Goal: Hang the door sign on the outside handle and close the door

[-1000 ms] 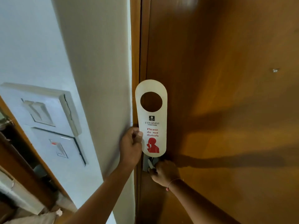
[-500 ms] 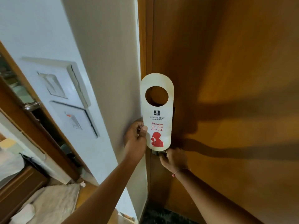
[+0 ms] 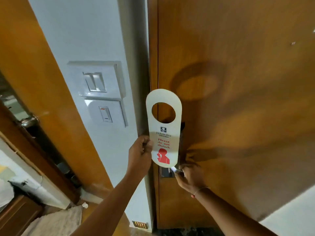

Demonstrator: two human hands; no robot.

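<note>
The door sign (image 3: 163, 128) stands upright in front of the wooden door (image 3: 238, 99), its long axis running nearly vertical with a slight lean, the rounded end with the round hole pointing up and the red figure and the words "Please do not disturb" at the lower end, printed face toward the camera. It hangs on nothing: the left hand (image 3: 139, 154) holds it by its lower left edge, the fingers (image 3: 147, 143) closed on the card with the thumb on the front face. Through the hole the door and its edge seam show. The sign casts a ring-shaped shadow on the door, up and to the right. Just below the sign's lower tip, the right hand (image 3: 189, 178) is at the metal door handle (image 3: 167, 172), its fingers curled around the lever; a thin bracelet (image 3: 199, 191) sits on that wrist. How firmly the fingers press on the lever cannot be told, as the hand covers most of it. The door lies against its frame (image 3: 152, 65) on the left. Further left, on the pale wall, two switch plates (image 3: 100, 92) sit one above the other, and beyond them a second wooden door (image 3: 34, 65) with a round metal knob (image 3: 29, 120).
</note>
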